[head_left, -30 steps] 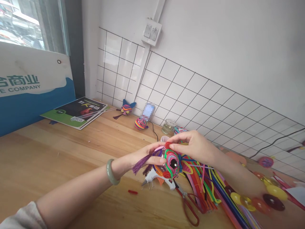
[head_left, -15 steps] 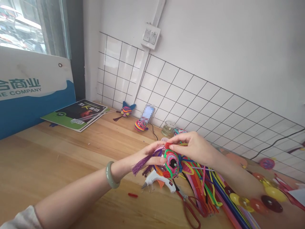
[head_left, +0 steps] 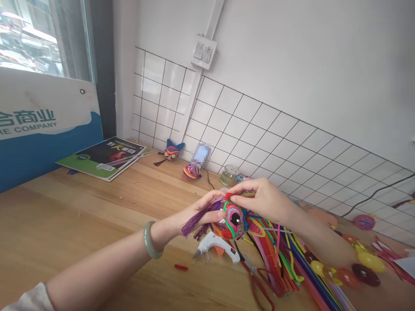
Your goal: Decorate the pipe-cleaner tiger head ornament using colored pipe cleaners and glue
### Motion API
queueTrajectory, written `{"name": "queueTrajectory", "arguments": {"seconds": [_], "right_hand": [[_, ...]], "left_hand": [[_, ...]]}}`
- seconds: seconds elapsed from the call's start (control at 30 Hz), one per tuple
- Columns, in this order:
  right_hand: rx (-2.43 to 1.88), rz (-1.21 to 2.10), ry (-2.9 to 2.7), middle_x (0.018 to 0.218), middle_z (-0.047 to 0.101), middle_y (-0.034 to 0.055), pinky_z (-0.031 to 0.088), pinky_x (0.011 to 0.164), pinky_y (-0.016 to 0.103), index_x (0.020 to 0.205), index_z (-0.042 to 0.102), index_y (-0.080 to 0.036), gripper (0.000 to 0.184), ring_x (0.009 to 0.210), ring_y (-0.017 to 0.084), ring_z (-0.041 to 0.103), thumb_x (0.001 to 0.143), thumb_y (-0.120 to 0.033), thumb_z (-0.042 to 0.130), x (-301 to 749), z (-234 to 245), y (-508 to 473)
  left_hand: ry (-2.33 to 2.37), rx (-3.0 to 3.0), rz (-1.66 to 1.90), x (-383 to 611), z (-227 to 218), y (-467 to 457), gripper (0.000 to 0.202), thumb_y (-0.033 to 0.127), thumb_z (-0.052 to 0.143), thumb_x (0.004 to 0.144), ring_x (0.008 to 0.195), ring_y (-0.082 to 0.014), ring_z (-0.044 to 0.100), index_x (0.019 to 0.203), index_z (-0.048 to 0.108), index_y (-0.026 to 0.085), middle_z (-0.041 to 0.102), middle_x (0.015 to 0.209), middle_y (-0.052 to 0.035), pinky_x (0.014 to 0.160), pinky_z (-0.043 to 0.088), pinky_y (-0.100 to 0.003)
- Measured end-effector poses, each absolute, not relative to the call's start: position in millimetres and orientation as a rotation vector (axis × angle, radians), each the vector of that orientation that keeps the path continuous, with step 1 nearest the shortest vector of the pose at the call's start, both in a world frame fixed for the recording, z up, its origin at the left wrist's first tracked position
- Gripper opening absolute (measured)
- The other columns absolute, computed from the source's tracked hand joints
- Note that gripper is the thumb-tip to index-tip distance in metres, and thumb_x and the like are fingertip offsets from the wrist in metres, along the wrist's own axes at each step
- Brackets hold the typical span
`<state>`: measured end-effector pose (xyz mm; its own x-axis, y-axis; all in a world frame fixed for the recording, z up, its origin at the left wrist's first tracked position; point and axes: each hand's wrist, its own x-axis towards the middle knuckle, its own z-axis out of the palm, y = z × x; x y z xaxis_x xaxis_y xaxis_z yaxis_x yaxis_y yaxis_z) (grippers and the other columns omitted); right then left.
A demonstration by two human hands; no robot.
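Tabletop (head_left: 81, 216): pale wooden planks are seen from above, backed by a white tiled wall (head_left: 259, 129).
Signboard (head_left: 39, 129): a blue-and-white panel is propped at the far left, under a window.
Booklet (head_left: 103, 157): green and black, laid flat near the back corner.
Back edge: a small eared figure (head_left: 171, 152), a striped ball (head_left: 191, 171) and a glass jar (head_left: 229, 174) are lined up by the tiles.
Left hand (head_left: 202, 211): a green bangle (head_left: 151, 240) is worn at the wrist. The fingers are curled nearly closed, and the left side of a pipe-cleaner ball (head_left: 235, 218) is pinched between thumb and fingers. A purple tassel (head_left: 193, 221) trails out below the palm.
Ball: held up above the table between both hands, coiled in pink, green and blue, with a dark bead in front.
Right hand (head_left: 264, 199): thumb and forefinger are pressed together on a small red tuft (head_left: 228, 197) at the ball's top. The other fingers are loosely bent.
Under the hands: a red scrap (head_left: 180, 267), a white glue gun (head_left: 215, 247) and red-handled scissors (head_left: 259, 287) are laid on the wood.
Right side: loose pipe cleaners (head_left: 292, 263) are fanned out, with coloured discs (head_left: 366, 268) beyond them.
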<state>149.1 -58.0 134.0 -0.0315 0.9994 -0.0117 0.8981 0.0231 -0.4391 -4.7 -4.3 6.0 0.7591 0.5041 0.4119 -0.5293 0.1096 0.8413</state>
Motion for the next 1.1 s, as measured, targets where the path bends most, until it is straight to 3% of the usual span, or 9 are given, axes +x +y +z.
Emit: {"name": "queueTrajectory", "arguments": {"seconds": [0.43,0.63,1.1], "right_hand": [[-1.932,0.464,-2.037,0.099,0.077,0.0008,0.058,0.076,0.028,0.086,0.077,-0.024,0.018,0.094,0.022,0.071,0.077,-0.022,0.061,149,133,-56],[-1.933,0.505,-2.053,0.095,0.078,-0.0004,0.057,0.076,0.028,0.087,0.076,-0.025,0.017,0.092,0.021,0.071,0.078,-0.023,0.062,153,135,-53],[-1.854,0.646,-2.098,0.100,0.077,0.0027,0.055,0.084,0.033,0.087,0.079,-0.024,0.020,0.096,0.025,0.069,0.082,-0.034,0.062,163,137,-47]], "left_hand": [[0.057,1.288,0.722,-11,18,-9,0.025,0.032,0.067,0.083,0.097,-0.0159,0.057,0.103,0.057,0.020,0.057,0.098,-0.0022,0.086,0.046,-0.027],[0.019,1.253,0.756,-6,8,-3,0.033,0.032,0.068,0.083,0.098,-0.0155,0.056,0.113,0.057,0.022,0.057,0.108,-0.0033,0.088,0.044,-0.027],[0.035,1.240,0.712,-8,13,-5,0.033,0.036,0.069,0.081,0.093,-0.0156,0.056,0.109,0.057,0.021,0.058,0.103,-0.0038,0.087,0.045,-0.028]]}}
